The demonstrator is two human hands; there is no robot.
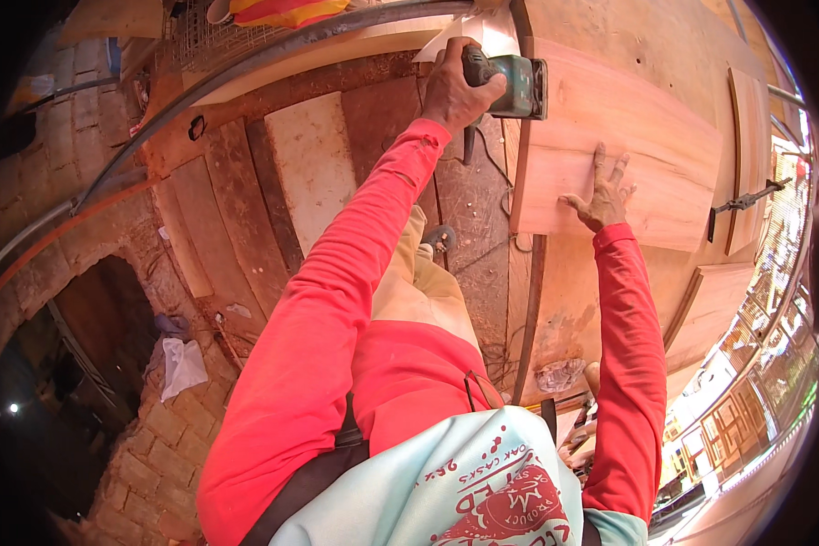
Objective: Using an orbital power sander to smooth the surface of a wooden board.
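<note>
My left hand (462, 88) is wrapped round the black grip of a green electric sheet sander (516, 86). The sander's flat pad faces right, at the far left corner of a pale reddish wooden board (632, 136). Whether the pad touches the wood I cannot tell. Flat on that board, nearer to me, rests my right hand (602, 202) with its fingers spread and nothing in it. A dark power cord (496, 155) hangs below the sander beside the bench edge.
The board lies on a wide wooden worktop (564, 300). On its right are a black bar clamp (746, 198), a narrow plank (746, 155) and another board (710, 305). A curved metal pipe (246, 59) crosses the far left. An opening (100, 337) gapes at the left, near a white plastic bag (184, 367).
</note>
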